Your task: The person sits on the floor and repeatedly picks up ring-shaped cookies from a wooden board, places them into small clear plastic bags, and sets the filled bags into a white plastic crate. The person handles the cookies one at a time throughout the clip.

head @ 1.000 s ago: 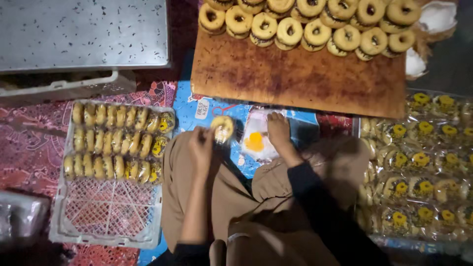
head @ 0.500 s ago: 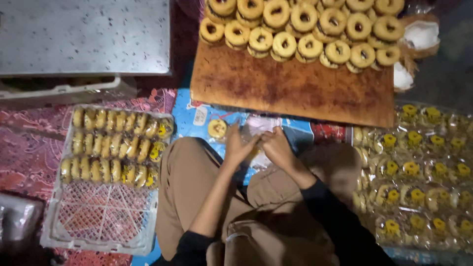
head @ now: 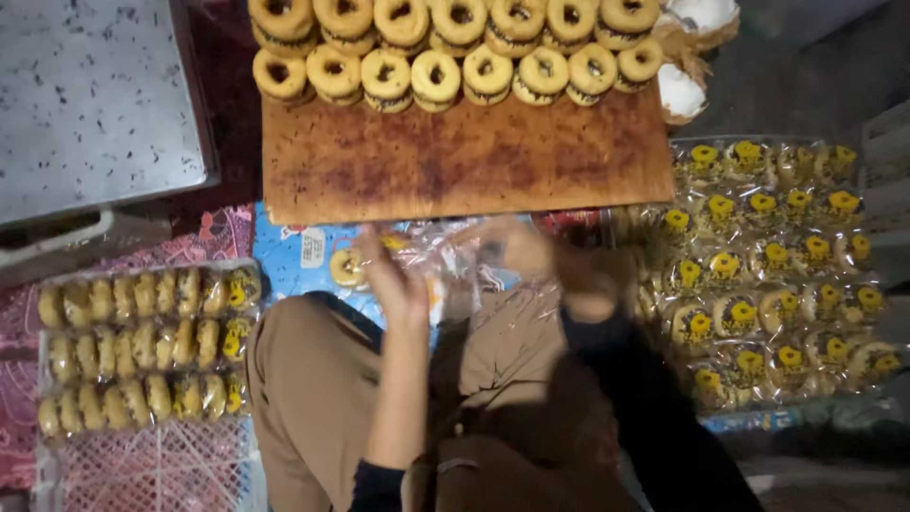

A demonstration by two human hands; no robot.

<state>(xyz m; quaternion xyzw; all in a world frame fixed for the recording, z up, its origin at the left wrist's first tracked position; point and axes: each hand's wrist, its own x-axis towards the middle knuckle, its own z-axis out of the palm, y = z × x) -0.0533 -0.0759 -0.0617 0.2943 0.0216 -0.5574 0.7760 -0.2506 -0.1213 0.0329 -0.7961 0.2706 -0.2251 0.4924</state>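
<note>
Clear plastic bag (head: 474,251) pinched between both hands (right blurred), yellow-labelled packets (head: 768,275) right.

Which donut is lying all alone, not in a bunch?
The single ring donut on the blue sheet, just beside the left hand. The others sit in rows on the wooden board, or wrapped in the white crate.

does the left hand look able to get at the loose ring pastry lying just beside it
Probably yes. The left hand hovers right next to the loose ring pastry on the blue sheet, with nothing between them. It does seem busy with a clear plastic bag, blurred by motion.
</note>
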